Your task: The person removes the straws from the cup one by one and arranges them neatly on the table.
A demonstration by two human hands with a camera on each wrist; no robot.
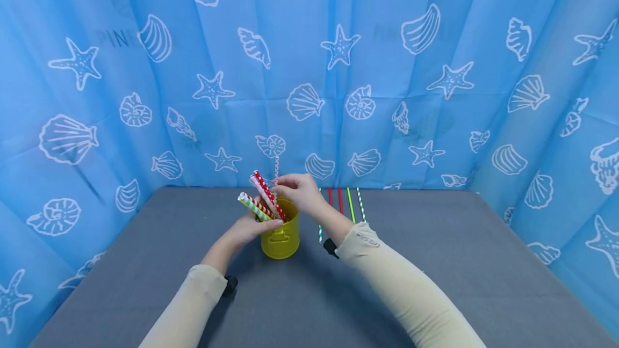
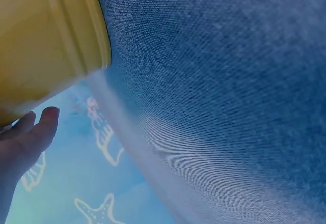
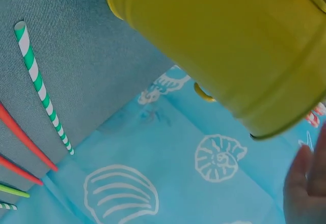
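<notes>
A yellow metal bucket (image 1: 279, 243) with a small handle stands upright on the table. Several patterned paper straws (image 1: 256, 205), some striped and some red with white dots, lean in it toward the left. My left hand (image 1: 247, 229) holds the bucket at its left side near the rim, thumb in front; its fingers (image 2: 38, 132) show beside the bucket wall in the left wrist view. Over the bucket's mouth, my right hand (image 1: 302, 193) pinches a white straw with small reddish dots (image 1: 276, 168), held upright. The straw's lower end is hidden. Part of the right hand appears in the right wrist view.
Right of the bucket several straws lie in a row: a green-and-white striped straw (image 3: 43, 89), red straws (image 3: 28, 137), a light green straw (image 1: 350, 204) and another green-striped straw (image 1: 361, 205). A blue shell-print curtain (image 1: 387, 95) hangs behind the grey table (image 1: 435, 262).
</notes>
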